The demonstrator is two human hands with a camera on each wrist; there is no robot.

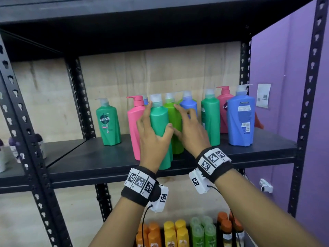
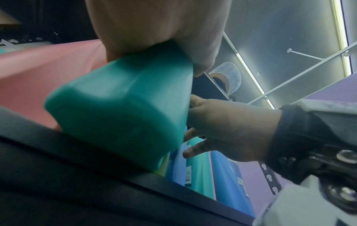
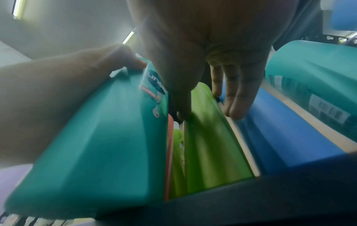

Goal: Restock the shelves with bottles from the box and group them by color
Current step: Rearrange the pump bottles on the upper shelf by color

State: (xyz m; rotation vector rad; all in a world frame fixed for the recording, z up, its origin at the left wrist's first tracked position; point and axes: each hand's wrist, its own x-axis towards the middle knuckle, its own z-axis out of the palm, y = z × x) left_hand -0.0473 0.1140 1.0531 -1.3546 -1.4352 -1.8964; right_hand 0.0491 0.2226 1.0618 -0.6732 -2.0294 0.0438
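On the black shelf (image 1: 92, 157) stand pump bottles in mixed colours. My left hand (image 1: 157, 124) grips a teal-green bottle (image 1: 158, 113) at the shelf's front edge, fingers on its left side and thumb on its right. In the left wrist view that green bottle (image 2: 119, 104) is tilted, its base showing above the shelf edge. My right hand (image 1: 183, 122) reaches in with straight, spread fingers. Its thumb lies on the left of a lime-green bottle (image 3: 208, 145) and its fingers (image 3: 237, 99) slide between that and a blue bottle (image 3: 280, 137).
A pink bottle (image 1: 134, 122) stands just left of the held one, a labelled green one (image 1: 108, 122) further left. To the right are a green (image 1: 211, 118), a pink (image 1: 225, 107) and a big blue bottle (image 1: 241, 118). The lower shelf holds orange, yellow and green bottles (image 1: 178, 232).
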